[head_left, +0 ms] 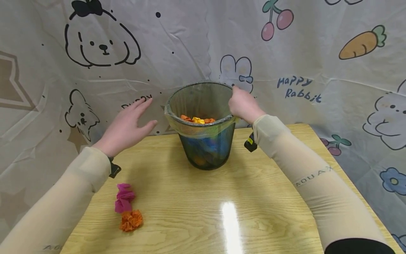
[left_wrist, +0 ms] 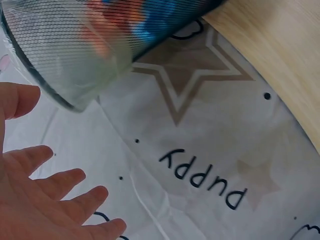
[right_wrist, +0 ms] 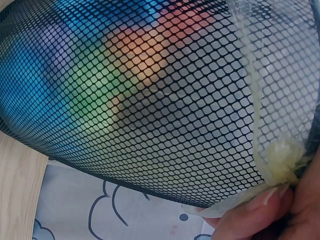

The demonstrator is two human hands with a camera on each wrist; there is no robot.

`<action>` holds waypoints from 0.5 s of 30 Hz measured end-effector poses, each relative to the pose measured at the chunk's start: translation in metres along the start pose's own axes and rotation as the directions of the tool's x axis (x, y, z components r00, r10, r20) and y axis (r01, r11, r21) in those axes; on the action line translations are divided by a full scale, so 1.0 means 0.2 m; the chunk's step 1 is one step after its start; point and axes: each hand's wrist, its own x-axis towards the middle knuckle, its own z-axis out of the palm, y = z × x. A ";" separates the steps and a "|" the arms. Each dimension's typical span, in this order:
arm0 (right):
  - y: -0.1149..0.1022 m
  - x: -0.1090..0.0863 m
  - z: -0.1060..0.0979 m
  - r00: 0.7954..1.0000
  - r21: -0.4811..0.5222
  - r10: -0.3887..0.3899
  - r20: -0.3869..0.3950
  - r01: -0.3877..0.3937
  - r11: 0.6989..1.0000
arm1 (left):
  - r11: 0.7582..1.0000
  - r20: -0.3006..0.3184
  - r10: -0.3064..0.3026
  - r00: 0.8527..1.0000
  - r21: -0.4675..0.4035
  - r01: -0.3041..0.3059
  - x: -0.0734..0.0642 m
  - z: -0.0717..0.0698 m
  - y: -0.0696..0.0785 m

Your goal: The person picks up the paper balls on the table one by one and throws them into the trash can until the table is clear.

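A black mesh waste bin [head_left: 207,155], lined with a thin yellowish plastic bag [head_left: 190,130], stands upright at the back of the table. Orange and yellow crumpled paper [head_left: 198,120] shows inside it, and blue shows through the mesh. My right hand [head_left: 245,105] grips the bin's rim at its right side; in the right wrist view the fingers [right_wrist: 255,212] pinch the bag's edge beside a knotted bit of the bag [right_wrist: 285,157]. My left hand [head_left: 128,127] is held in the air left of the bin, fingers spread, touching nothing.
On the table [head_left: 177,208], a magenta crumpled paper [head_left: 124,198] and an orange crumpled paper [head_left: 131,221] lie at the front left. Behind the table hangs a pale cloth [head_left: 190,42] with cartoon prints. The table's right edge runs beneath my right arm.
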 end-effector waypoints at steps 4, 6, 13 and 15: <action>0.00 0.00 0.00 1.000 0.004 0.002 -0.002 -0.002 1.000 | 1.000 0.012 -0.017 1.000 0.006 0.017 -0.04 0.01 -0.05; 0.00 0.00 0.00 1.000 0.006 0.004 0.000 -0.004 1.000 | 1.000 0.037 -0.028 0.999 0.003 0.028 -0.08 0.02 -0.07; 0.00 0.00 0.00 1.000 0.004 0.003 0.006 -0.003 1.000 | 0.996 0.173 -0.083 0.981 0.003 0.084 -0.21 0.13 -0.16; 0.00 0.00 0.00 1.000 0.005 0.006 0.005 -0.006 1.000 | 0.996 0.209 -0.091 0.974 -0.001 0.094 -0.25 0.15 -0.18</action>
